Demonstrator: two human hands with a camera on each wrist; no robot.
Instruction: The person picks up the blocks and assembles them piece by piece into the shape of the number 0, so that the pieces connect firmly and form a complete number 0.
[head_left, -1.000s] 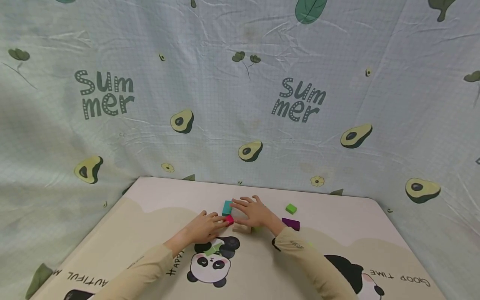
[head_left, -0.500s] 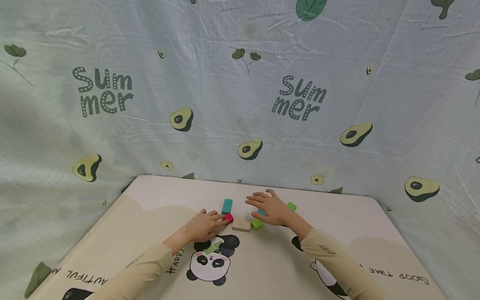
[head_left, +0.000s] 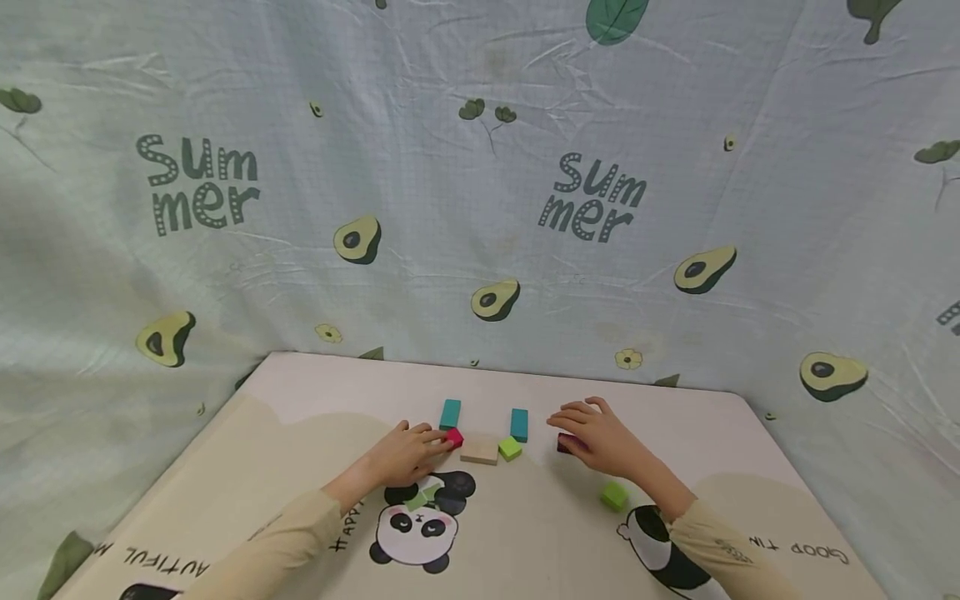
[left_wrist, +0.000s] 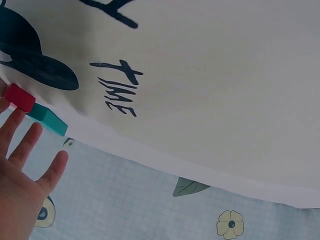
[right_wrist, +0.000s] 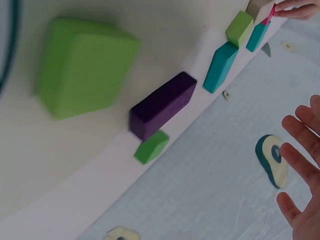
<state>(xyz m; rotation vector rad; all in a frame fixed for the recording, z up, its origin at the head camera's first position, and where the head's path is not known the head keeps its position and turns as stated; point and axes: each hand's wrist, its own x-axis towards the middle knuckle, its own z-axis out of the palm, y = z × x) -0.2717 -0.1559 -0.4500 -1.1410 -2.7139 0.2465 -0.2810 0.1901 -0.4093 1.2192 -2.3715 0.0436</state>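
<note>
My left hand (head_left: 408,456) pinches a small red block (head_left: 454,437) between thumb and index finger, the other fingers spread; the thumb is out of sight in the left wrist view. A teal block (head_left: 450,414) stands just behind the red one, and a plain wooden block (head_left: 478,452) lies to its right. Beyond that are a lime green block (head_left: 510,449) and a second teal block (head_left: 519,425). My right hand (head_left: 606,437) hovers, fingers extended and apart, over a purple block (right_wrist: 162,106) that it partly covers in the head view.
A green block (head_left: 615,497) lies below my right wrist, nearer me. Another green block (right_wrist: 152,147) sits beside the purple one, hidden by my hand in the head view. The table (head_left: 322,383) has a panda-print cover; a patterned cloth (head_left: 420,167) hangs behind its far edge.
My right hand has moved right, away from the teal and wooden blocks to the purple block, uncovering the second teal block and the lime green one. My left hand stays at the red block.
</note>
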